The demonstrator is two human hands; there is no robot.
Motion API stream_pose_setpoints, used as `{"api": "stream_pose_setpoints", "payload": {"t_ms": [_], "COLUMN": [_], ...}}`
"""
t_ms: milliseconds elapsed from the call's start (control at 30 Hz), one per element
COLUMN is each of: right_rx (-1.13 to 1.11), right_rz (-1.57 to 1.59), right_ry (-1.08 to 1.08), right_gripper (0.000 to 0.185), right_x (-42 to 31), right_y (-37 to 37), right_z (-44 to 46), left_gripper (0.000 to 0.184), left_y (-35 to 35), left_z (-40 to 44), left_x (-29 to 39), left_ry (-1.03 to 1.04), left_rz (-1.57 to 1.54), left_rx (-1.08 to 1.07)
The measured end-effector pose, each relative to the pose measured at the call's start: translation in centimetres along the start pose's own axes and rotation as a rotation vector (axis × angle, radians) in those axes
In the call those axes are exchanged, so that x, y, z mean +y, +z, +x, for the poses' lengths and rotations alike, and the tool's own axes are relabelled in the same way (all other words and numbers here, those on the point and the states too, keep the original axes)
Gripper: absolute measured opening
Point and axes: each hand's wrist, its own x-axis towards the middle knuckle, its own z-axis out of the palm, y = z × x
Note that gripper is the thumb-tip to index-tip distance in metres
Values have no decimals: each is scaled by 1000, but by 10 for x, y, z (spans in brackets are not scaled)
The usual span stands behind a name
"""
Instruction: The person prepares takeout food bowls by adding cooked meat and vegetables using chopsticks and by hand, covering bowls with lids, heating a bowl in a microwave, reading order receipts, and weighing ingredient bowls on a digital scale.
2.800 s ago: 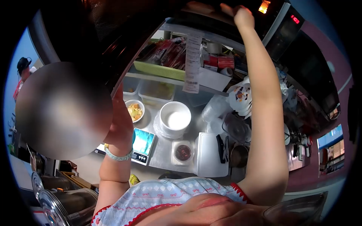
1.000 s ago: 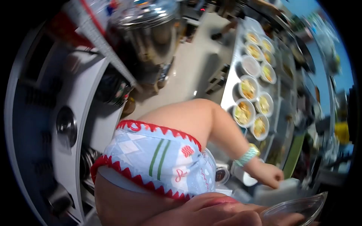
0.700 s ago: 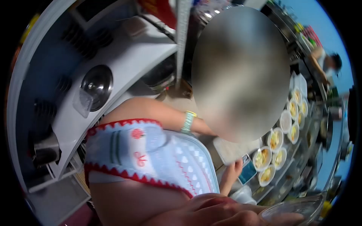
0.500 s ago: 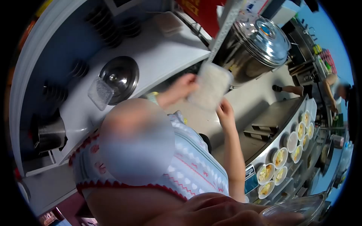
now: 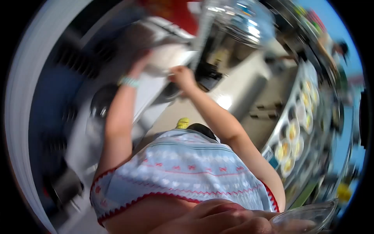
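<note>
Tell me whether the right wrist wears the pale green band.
No, the pale green band circles the left wrist, while the right wrist is bare.

A pale floor (image 5: 243, 72) runs up the middle, with a bright glare (image 5: 225, 100) on it. At left, a white shelf (image 5: 150, 87) stands by a dark blue wall (image 5: 54, 89) in shadow, and a broad pale frame (image 5: 21, 113) curves down the far side. At right, a long steel worktop (image 5: 279, 130) slants away, a dull brown surface (image 5: 270, 93) low beside it; beyond is a brighter blue wall (image 5: 353, 58). Motion blurs much of the room.
</note>
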Motion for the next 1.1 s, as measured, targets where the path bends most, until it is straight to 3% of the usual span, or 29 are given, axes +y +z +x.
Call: {"api": "stream_pose_setpoints", "payload": {"t_ms": [33, 67, 100, 133, 167, 200, 267, 333, 367, 400, 467, 533, 600, 667, 733, 800, 900, 933, 1033, 1100], "right_rx": [-53, -6, 2, -13, -23, -3, 301, 550, 768, 962, 1120, 1097, 1067, 1083, 1289, 1338, 1502, 1525, 1396, 1328], "right_rz": [-294, -402, -241, -276, -73, -37, -73, 487, 549, 656, 914, 992, 982, 729, 470, 246, -208, -200, -475, -550], "right_ry": [-65, -201, -114, -130, -97, -166, -183, -135, -250, -216, -179, -194, -182, -296, -323, -224, 50, 48, 547, 681], "right_gripper": [17, 15, 17, 22, 24, 24, 23, 19, 18, 19, 25, 31, 33, 33, 28, 29, 31, 31, 34, 34], "right_x": [15, 21, -4, 3, 7, 18, 51, 92, 106, 115, 119, 120, 110, 104, 89, 102, 107, 110, 99, 103], "right_y": [-13, -17, -31, -48, -69, -99, -175, -266, -309, -348, -404, -441, -475, -508, -560, -635, -735, -762, -836, -863], "right_z": [14, 12, -10, -16, -38, -60, -97, -149, -184, -218, -277, -307, -316, -315, -307, -303, -279, -268, -249, -236], "left_gripper": [26, 27, 26, 25, 22, 17, 12, 12, 13, 14, 18, 21, 23, 26, 29, 30, 33, 35, 32, 30], "left_y": [4, 9, 30, 43, 75, 100, 174, 246, 279, 313, 373, 432, 484, 534, 585, 644, 737, 767, 832, 851], "left_z": [-1, -2, -9, -16, -36, -47, -49, -36, -28, -16, 18, 56, 91, 124, 166, 211, 281, 304, 350, 367], "left_x": [15, 32, 105, 108, 160, 167, 156, 164, 183, 201, 220, 233, 264, 295, 313, 325, 339, 342, 362, 371], "left_ry": [211, 337, 248, 136, 209, 268, 320, 213, 184, 150, 63, -36, 25, -75, 22, -43, -50, -14, -320, -323], "left_rz": [732, 1199, 744, 516, 461, 355, 63, -123, -217, -308, -342, -488, -433, -544, -469, -506, -416, -426, -562, -540], "left_rx": [155, 406, 543, 606, 677, 626, 460, 22, -145, -301, -459, -574, -593, -659, -712, -722, -730, -753, -877, -956]}}
